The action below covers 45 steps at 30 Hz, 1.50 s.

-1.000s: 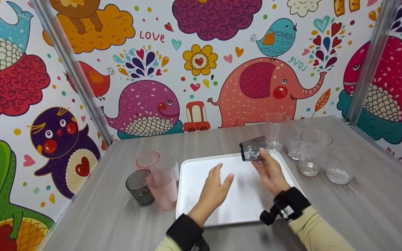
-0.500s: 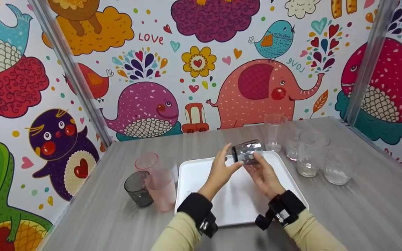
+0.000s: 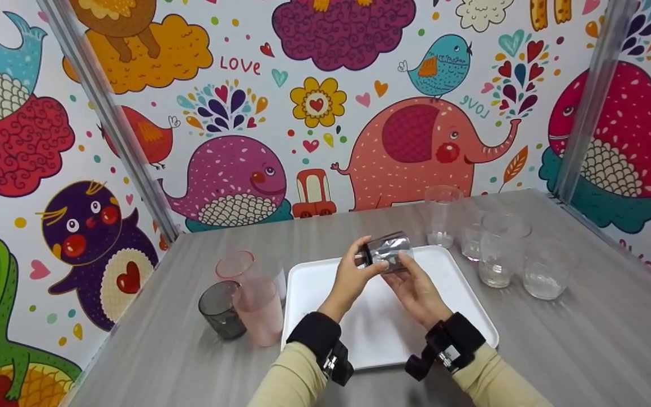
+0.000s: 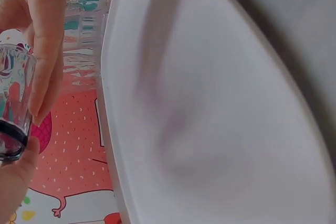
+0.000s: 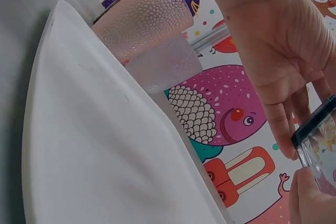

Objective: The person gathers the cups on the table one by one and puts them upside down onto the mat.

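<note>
A grey-tinted glass tumbler [image 3: 393, 249] lies on its side in the air above the white tray [image 3: 308, 294], its thick dark end toward the left. My left hand [image 3: 350, 277] holds that dark end between thumb and fingers. From the other side my right hand [image 3: 416, 291] grips the tumbler's body, thumb on the near face and fingers underneath. In the left wrist view the tumbler [image 4: 14, 93] sits at the left edge, with the left thumb at its dark band. The right wrist view shows the dark end [image 5: 315, 121] against the left fingers.
Left of the tray stand a dark grey tumbler [image 3: 221, 319], a frosted pink tumbler [image 3: 257, 316], a pink-rimmed glass [image 3: 235, 264] and a clear one partly hidden behind. Several clear glasses [image 3: 495, 260] stand to the right. A patterned wall [image 3: 314, 147] closes off the table's back.
The right hand has brought the tumbler left and slightly down. The left hand, apart from it at first, has risen to it and now holds its dark end.
</note>
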Available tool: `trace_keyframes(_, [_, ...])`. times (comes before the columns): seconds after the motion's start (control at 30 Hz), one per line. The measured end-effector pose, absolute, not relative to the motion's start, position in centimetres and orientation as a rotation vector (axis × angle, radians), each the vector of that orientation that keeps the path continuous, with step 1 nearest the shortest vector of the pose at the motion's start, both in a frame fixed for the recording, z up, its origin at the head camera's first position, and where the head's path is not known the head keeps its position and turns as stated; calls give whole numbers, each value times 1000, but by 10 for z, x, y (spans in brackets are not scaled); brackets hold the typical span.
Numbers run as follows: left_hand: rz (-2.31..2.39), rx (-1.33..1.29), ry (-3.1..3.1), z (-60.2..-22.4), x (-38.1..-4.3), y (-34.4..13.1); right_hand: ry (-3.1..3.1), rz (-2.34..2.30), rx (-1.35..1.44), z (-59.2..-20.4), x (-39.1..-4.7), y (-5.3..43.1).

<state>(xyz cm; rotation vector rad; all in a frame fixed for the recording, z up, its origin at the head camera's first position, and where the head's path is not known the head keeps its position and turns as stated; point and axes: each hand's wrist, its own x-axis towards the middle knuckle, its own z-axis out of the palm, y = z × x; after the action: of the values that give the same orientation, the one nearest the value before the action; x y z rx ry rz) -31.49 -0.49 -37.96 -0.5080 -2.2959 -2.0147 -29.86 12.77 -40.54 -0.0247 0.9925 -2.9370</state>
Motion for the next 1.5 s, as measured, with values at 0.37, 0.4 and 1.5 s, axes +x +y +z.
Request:
trace_keyframes(0.37, [-1746, -523, -2409, -356, -333, -31, 1272, -2822, -57, -401, -298, 148])
trace_keyframes(0.4, [-1674, -491, -2466, -354, -336, -36, 1284, -2822, -67, -401, -298, 151])
trace_keyframes(1.5, [-631, -29, -2887, -385, -379, -67, 1494, -2709, 0, -410, -289, 188])
